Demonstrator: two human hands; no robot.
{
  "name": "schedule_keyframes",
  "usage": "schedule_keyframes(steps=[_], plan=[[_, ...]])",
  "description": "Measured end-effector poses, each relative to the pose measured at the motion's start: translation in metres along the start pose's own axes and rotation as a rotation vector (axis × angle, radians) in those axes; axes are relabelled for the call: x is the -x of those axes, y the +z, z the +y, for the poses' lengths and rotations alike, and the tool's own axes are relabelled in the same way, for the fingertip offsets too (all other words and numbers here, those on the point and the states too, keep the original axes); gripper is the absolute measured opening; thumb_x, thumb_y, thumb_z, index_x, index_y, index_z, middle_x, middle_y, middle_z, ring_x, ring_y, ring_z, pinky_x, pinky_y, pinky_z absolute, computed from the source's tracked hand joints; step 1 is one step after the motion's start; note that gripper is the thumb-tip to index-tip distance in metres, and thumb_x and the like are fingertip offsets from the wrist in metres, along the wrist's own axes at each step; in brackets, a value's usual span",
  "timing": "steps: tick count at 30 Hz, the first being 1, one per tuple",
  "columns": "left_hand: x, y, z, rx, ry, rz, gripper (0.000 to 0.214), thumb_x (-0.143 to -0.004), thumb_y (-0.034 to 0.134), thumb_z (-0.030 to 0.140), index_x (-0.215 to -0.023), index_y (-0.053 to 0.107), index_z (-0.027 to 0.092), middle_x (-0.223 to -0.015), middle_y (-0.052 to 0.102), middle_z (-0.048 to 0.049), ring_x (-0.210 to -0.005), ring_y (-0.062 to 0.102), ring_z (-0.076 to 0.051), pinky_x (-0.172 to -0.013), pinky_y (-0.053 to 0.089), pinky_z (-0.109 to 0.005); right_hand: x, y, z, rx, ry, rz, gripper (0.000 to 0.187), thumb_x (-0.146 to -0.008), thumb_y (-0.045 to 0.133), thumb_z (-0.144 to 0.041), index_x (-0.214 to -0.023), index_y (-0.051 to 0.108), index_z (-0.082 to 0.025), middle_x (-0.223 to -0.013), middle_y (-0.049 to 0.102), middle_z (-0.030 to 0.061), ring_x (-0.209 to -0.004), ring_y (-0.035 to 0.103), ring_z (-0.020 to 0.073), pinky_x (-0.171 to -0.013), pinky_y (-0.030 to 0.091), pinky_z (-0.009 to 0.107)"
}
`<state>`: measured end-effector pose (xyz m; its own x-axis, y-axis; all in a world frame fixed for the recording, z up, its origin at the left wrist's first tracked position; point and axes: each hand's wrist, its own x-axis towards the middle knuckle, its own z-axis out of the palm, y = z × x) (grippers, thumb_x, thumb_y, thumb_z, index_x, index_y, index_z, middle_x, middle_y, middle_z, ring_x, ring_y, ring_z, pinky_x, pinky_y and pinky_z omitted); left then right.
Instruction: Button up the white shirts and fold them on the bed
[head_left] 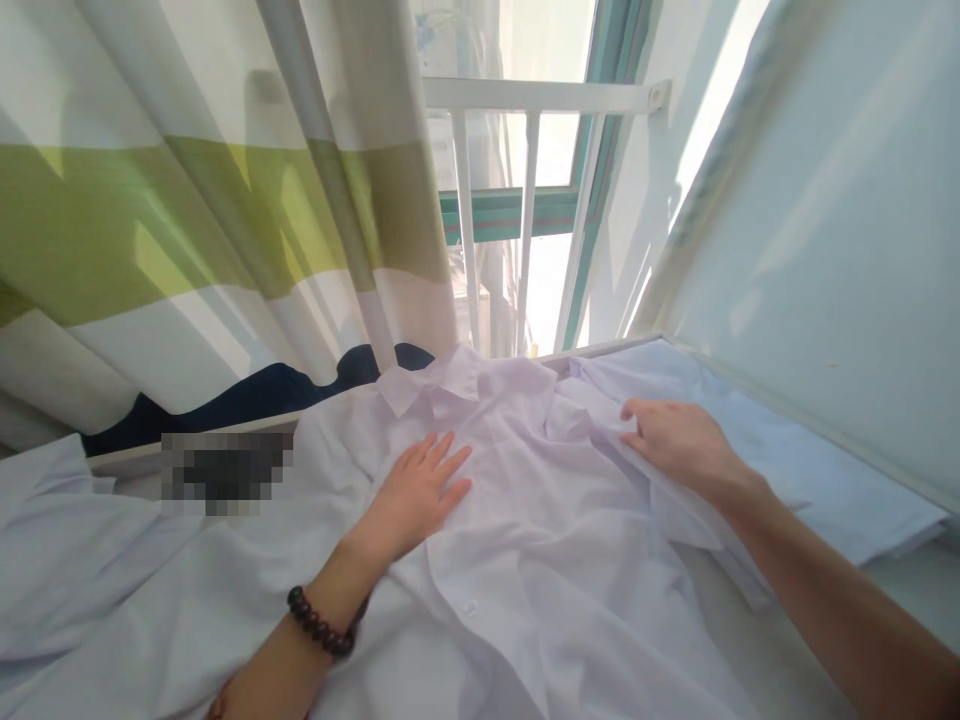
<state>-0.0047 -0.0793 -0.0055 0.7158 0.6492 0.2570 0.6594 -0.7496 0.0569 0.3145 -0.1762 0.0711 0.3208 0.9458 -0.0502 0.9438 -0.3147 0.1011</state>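
Spread across the middle and lower part of the frame, a white shirt [540,560] lies rumpled on a flat pale surface, its collar [442,385] pointing toward the top of the frame, just below the window. At centre, the left hand [416,490] rests palm down on the shirt's chest area, fingers flat, extended and slightly spread, holding nothing. A dark beaded bracelet [321,625] circles its wrist at the lower left of centre. To the right of centre, the right hand [675,440] lies on a bunched fold of the shirt's fabric near the shoulder, fingers curled over the cloth; whether it actually pinches the fold cannot be told. The two hands are apart, with wrinkled cloth between them. More pale fabric [810,470] stretches to the right of the right hand, along a light wall [847,250]. In the upper left hangs a striped curtain [187,220] in white, green and beige bands. At upper centre, a white railing [525,180] stands before a teal-framed window [600,150].
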Motion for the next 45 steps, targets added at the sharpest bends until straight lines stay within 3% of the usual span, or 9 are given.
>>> schedule_keyframes(steps=[6,9,16,21,28,36,39,41,45], plan=[[0.010,0.025,-0.010,-0.050,0.028,0.088,0.045,-0.099,0.040,0.039,-0.139,0.055,0.025,-0.147,0.052,-0.0085,-0.137,0.044,-0.031,-0.109,0.041,-0.052,-0.004,0.007,-0.002,-0.080,-0.025,-0.035,0.040,-0.084,0.065,-0.033,-0.119,0.060,-0.015,-0.118,0.066,0.0151,-0.111,0.061,0.0299,-0.075,0.045,0.032],[0.010,0.025,-0.013,-0.029,0.031,0.123,0.044,-0.098,0.041,0.039,-0.136,0.058,0.026,-0.144,0.055,-0.0091,-0.134,0.048,-0.033,-0.106,0.044,-0.054,-0.002,0.006,0.008,-0.111,-0.033,-0.016,0.019,-0.091,0.051,-0.023,-0.104,0.064,-0.016,-0.103,0.070,0.0126,-0.096,0.066,0.0265,-0.072,0.045,0.031],[0.008,0.026,-0.013,0.022,0.005,0.133,0.042,-0.097,0.043,0.040,-0.135,0.059,0.030,-0.143,0.056,-0.0076,-0.135,0.048,-0.032,-0.107,0.043,-0.054,-0.015,-0.064,0.057,-0.549,0.128,0.693,0.030,-0.096,0.040,-0.034,-0.109,0.064,-0.022,-0.093,0.071,0.0083,-0.084,0.066,0.0244,-0.073,0.051,0.035],[0.008,0.021,-0.011,-0.004,0.007,0.083,0.046,-0.099,0.040,0.043,-0.142,0.051,0.031,-0.147,0.051,-0.0068,-0.136,0.046,-0.032,-0.108,0.041,-0.053,-0.041,-0.095,0.105,-0.375,0.319,0.927,0.045,-0.098,0.032,-0.042,-0.124,0.062,-0.022,-0.122,0.062,0.0170,-0.114,0.056,0.0367,-0.093,0.045,0.050],[0.007,0.004,-0.002,-0.035,0.009,-0.104,0.050,-0.097,0.039,0.053,-0.143,0.049,0.036,-0.152,0.045,-0.0025,-0.144,0.034,-0.032,-0.115,0.026,-0.059,-0.062,-0.047,0.109,-0.072,0.243,0.326,0.046,-0.078,0.063,-0.033,-0.121,0.066,-0.020,-0.130,0.058,0.0207,-0.118,0.055,0.0417,-0.094,0.043,0.056],[-0.004,-0.008,0.008,0.019,0.006,-0.218,0.056,-0.094,0.041,0.058,-0.144,0.047,0.033,-0.153,0.044,-0.0089,-0.140,0.039,-0.035,-0.108,0.039,-0.053,-0.078,-0.011,-0.006,-0.233,-0.355,0.191,0.045,-0.098,0.040,-0.037,-0.137,0.051,-0.017,-0.143,0.053,0.0126,-0.133,0.046,0.0248,-0.109,0.036,0.035],[-0.022,-0.025,-0.017,0.058,-0.067,-0.022,0.043,-0.099,0.038,0.046,-0.131,0.059,0.027,-0.136,0.057,-0.0106,-0.121,0.058,-0.027,-0.102,0.047,-0.043,-0.099,-0.002,-0.044,-0.274,-0.332,0.133,0.040,-0.098,0.044,-0.037,-0.130,0.055,-0.016,-0.131,0.063,0.0132,-0.120,0.058,0.0260,-0.095,0.045,0.033],[-0.030,-0.037,-0.046,-0.081,-0.309,0.164,0.040,-0.097,0.041,0.041,-0.124,0.061,0.019,-0.126,0.061,-0.0146,-0.112,0.060,-0.030,-0.095,0.050,-0.046,-0.113,0.006,-0.060,-0.274,-0.284,0.116,0.040,-0.095,0.051,-0.037,-0.127,0.056,-0.014,-0.120,0.068,0.0150,-0.110,0.064,0.0283,-0.087,0.047,0.034],[-0.028,-0.053,-0.101,-0.182,-0.533,0.229,0.033,-0.095,0.042,0.030,-0.113,0.061,0.010,-0.110,0.067,-0.0218,-0.105,0.058,-0.040,-0.084,0.048,-0.060,-0.125,0.008,-0.065,-0.262,-0.208,0.131,0.026,-0.090,0.054,-0.025,-0.111,0.063,-0.014,-0.103,0.072,0.0146,-0.102,0.066,0.0302,-0.086,0.046,0.038]])
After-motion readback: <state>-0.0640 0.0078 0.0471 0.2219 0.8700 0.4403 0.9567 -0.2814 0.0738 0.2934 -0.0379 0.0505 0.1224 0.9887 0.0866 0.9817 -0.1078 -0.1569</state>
